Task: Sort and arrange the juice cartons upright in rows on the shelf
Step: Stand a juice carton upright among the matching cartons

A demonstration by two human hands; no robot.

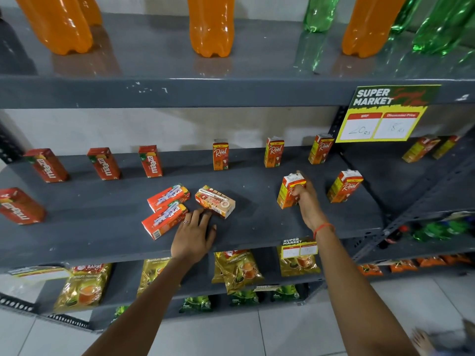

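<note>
Spanning the whole view, the grey metal shelf (257, 227) carried the juice cartons on its middle level, with large orange bottles (210, 27) and green bottles (437, 27) standing on the level above and gold tea packets (239, 271) on the level below. A yellow price sign (383, 114) hung from the upper shelf edge at the right.

Along the back of the middle level, three red cartons (105, 164) stood upright at the left, and three orange cartons (273, 152) stood upright at the right. A fourth red carton (20, 206) stood nearer the front edge at the far left. A further orange carton (345, 187) stood upright in a second row at the right.

The right hand (307, 199) had its grip closed around the held carton (290, 191), which stood upright on the shelf just left of that second-row carton and apart from it.

Near the middle of the shelf, three cartons lay flat: two red-and-blue lying cartons (167, 209), touching side by side, and one beige-sided carton (214, 201) just to their right.

The left hand (194, 235) rested palm down on the shelf with the fingers spread; its fingertips (205, 214) touched the near edge of the beige-sided carton, and it held nothing. A ring showed on one finger, and an orange thread circled the right wrist.
</note>
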